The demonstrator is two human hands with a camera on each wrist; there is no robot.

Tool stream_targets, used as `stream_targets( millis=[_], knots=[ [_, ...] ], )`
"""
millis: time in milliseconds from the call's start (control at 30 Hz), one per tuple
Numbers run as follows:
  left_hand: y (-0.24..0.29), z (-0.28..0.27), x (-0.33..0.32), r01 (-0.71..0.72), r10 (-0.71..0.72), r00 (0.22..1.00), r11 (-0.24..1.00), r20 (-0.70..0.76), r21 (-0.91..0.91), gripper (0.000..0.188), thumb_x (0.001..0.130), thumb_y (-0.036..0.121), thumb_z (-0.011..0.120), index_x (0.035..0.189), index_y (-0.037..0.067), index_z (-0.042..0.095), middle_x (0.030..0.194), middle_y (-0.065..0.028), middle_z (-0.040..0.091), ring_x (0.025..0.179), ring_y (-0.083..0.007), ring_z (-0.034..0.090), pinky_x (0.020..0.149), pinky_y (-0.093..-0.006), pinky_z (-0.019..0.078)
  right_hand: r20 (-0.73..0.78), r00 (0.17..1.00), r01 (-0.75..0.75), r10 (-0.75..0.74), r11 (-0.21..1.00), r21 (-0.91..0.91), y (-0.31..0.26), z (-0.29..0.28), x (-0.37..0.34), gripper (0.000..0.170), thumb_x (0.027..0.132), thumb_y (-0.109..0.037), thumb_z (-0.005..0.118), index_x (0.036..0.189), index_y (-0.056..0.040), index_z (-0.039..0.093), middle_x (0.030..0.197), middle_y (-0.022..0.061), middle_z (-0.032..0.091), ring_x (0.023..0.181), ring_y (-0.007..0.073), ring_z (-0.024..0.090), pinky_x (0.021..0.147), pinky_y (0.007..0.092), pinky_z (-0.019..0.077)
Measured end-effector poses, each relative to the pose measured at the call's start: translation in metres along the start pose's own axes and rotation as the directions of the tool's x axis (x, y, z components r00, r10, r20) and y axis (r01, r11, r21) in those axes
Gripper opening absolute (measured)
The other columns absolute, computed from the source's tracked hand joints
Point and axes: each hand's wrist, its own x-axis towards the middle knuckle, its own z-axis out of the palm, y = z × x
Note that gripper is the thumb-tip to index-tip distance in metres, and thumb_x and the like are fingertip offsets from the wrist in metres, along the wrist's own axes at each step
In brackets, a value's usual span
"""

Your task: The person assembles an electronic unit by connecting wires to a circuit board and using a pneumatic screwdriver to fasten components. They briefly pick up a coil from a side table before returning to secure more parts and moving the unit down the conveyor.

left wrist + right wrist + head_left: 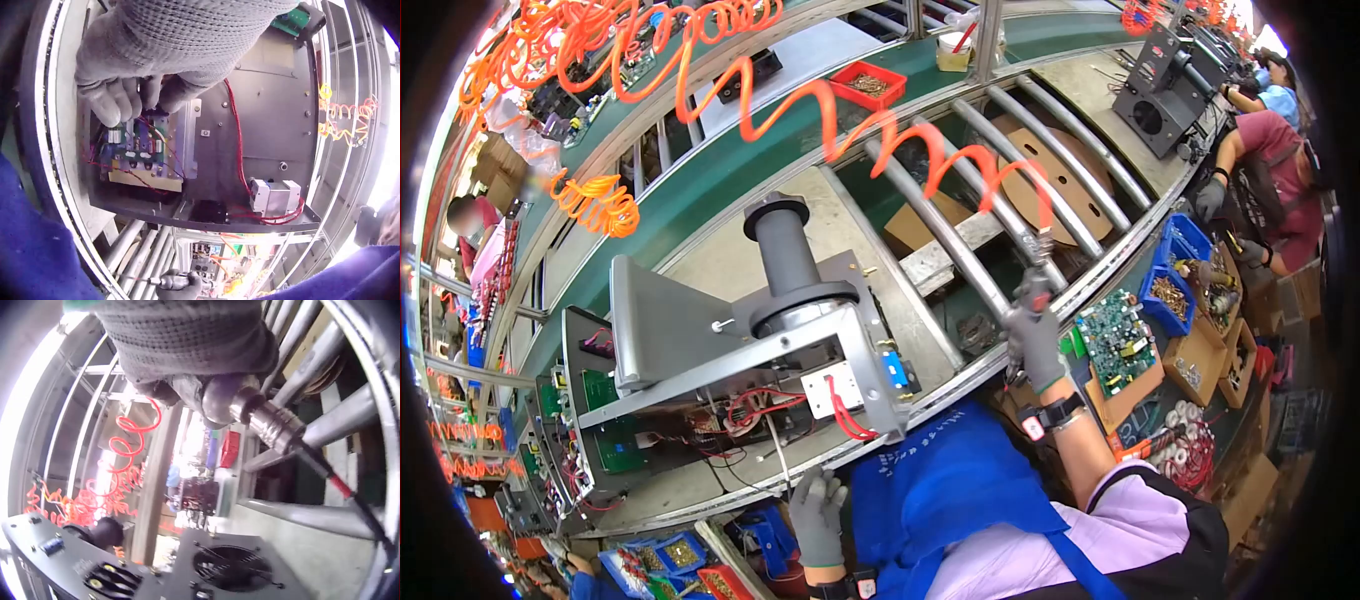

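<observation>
My gloved right hand (pixel 1034 345) grips an air screwdriver (pixel 1032 292) above the rollers, with an orange coiled hose (pixel 1001 165) running to it. In the right wrist view its metal chuck (pixel 275 428) carries a long dark bit with a red band (pixel 339 486). My gloved left hand (pixel 818 515) is at the near edge of a grey metal chassis (pixel 700 385), its fingers bent. From the left wrist, those fingers overlap a circuit board (pixel 134 145) inside the chassis; I cannot tell whether they pinch anything. Red wires (pixel 236 134) run to a white-ended block (pixel 275 197).
Metal rollers (pixel 940 235) lie right of the chassis. A red tray of small parts (pixel 867 85) sits beyond them. At right are a green circuit board (pixel 1117 343), blue bins (pixel 1168 297) and cardboard boxes (pixel 1193 365). Another person (pixel 1272 190) works at far right.
</observation>
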Motion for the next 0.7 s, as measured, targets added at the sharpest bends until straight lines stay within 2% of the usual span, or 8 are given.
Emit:
stream_targets(
  millis=[67, 100, 167, 300, 367, 500, 667, 700],
  knots=[
    [0.019, -0.011, 0.006, -0.082, 0.092, 0.991, 0.992, -0.096, 0.098, 0.044, 0.093, 0.016, 0.065, 0.130, -0.006, 0.057, 0.121, -0.0138, 0.063, 0.098, -0.0221, 0.064, 0.091, -0.0358, 0.0520, 0.089, 0.993, 0.079, -0.072, 0.993, -0.087, 0.033, 0.022, 0.002, 0.032, 0.076, -0.010, 0.074, 0.103, -0.0039, 0.058, 0.078, 0.0009, 0.060, 0.061, 0.0106, 0.055, 0.054, 0.0265, 0.0453],
    [-0.041, 0.024, -0.028, -0.076, 0.083, 0.995, 0.990, -0.057, 0.116, 0.042, 0.093, 0.016, 0.065, 0.128, -0.006, 0.058, 0.121, -0.0129, 0.063, 0.098, -0.0209, 0.064, 0.090, -0.0346, 0.0518, 0.056, 0.978, 0.204, -0.199, 0.892, -0.403, 0.007, -0.071, -0.010, 0.037, 0.074, -0.013, 0.076, 0.105, -0.0024, 0.060, 0.081, 0.0026, 0.062, 0.069, 0.0120, 0.058, 0.063, 0.0287, 0.0489],
    [-0.002, 0.014, -0.013, -0.329, 0.381, 0.923, 0.855, -0.054, 0.401, 0.038, 0.093, 0.014, 0.063, 0.124, -0.007, 0.060, 0.121, -0.0113, 0.063, 0.098, -0.0186, 0.064, 0.090, -0.0322, 0.0514, 0.059, 0.983, 0.185, -0.176, 0.917, -0.352, 0.053, -0.041, -0.008, 0.045, 0.072, -0.015, 0.076, 0.111, -0.0009, 0.061, 0.087, 0.0052, 0.065, 0.078, 0.0153, 0.061, 0.073, 0.0317, 0.0509],
    [0.080, 0.032, 0.001, -0.643, 0.802, 0.506, 0.105, 0.318, 0.759, 0.041, 0.086, 0.012, 0.067, 0.126, 0.002, 0.062, 0.128, -0.0190, 0.060, 0.111, -0.0336, 0.061, 0.093, -0.0396, 0.0499, 0.078, 0.953, 0.299, -0.294, 0.859, -0.416, 0.098, -0.034, -0.016, 0.054, 0.071, -0.010, 0.072, 0.122, -0.0005, 0.058, 0.095, 0.0077, 0.065, 0.086, 0.0178, 0.062, 0.080, 0.0321, 0.0504],
    [0.100, 0.041, 0.018, -0.669, 0.791, 0.446, -0.016, 0.419, 0.743, 0.048, 0.084, 0.015, 0.067, 0.131, 0.007, 0.059, 0.131, -0.0215, 0.057, 0.116, -0.0393, 0.057, 0.095, -0.0433, 0.0484, 0.037, 0.931, 0.351, -0.364, 0.858, -0.374, 0.099, -0.030, -0.027, 0.054, 0.072, -0.005, 0.069, 0.124, -0.0022, 0.057, 0.094, 0.0063, 0.064, 0.086, 0.0170, 0.061, 0.080, 0.0313, 0.0502],
    [0.121, 0.047, 0.045, -0.712, 0.542, 0.593, 0.007, 0.596, 0.702, 0.050, 0.086, 0.019, 0.064, 0.134, 0.008, 0.056, 0.134, -0.0211, 0.056, 0.116, -0.0403, 0.058, 0.093, -0.0446, 0.0494, -0.058, 0.908, 0.379, -0.415, 0.873, -0.308, 0.117, -0.027, -0.043, 0.043, 0.076, 0.000, 0.068, 0.118, -0.0042, 0.057, 0.094, 0.0018, 0.057, 0.088, 0.0141, 0.055, 0.082, 0.0287, 0.0467],
    [0.119, 0.026, 0.054, -0.731, 0.432, 0.616, 0.001, 0.659, 0.683, 0.031, 0.085, 0.019, 0.066, 0.115, 0.009, 0.065, 0.105, -0.0208, 0.061, 0.097, -0.0405, 0.061, 0.081, -0.0468, 0.0503, -0.191, 0.727, 0.488, -0.659, 0.692, -0.532, 0.181, -0.032, -0.039, 0.055, 0.071, 0.007, 0.071, 0.123, -0.0038, 0.057, 0.115, 0.0089, 0.056, 0.107, 0.0211, 0.058, 0.094, 0.0334, 0.0478],
    [0.118, 0.022, 0.052, -0.734, 0.410, 0.628, 0.029, 0.662, 0.679, 0.029, 0.085, 0.018, 0.067, 0.113, 0.010, 0.065, 0.103, -0.0201, 0.062, 0.096, -0.0399, 0.062, 0.080, -0.0464, 0.0502, -0.222, 0.772, 0.442, -0.596, 0.753, -0.488, 0.188, -0.035, -0.038, 0.056, 0.070, 0.008, 0.072, 0.123, -0.0037, 0.057, 0.115, 0.0088, 0.056, 0.107, 0.0216, 0.058, 0.095, 0.0337, 0.0478]
  ],
)
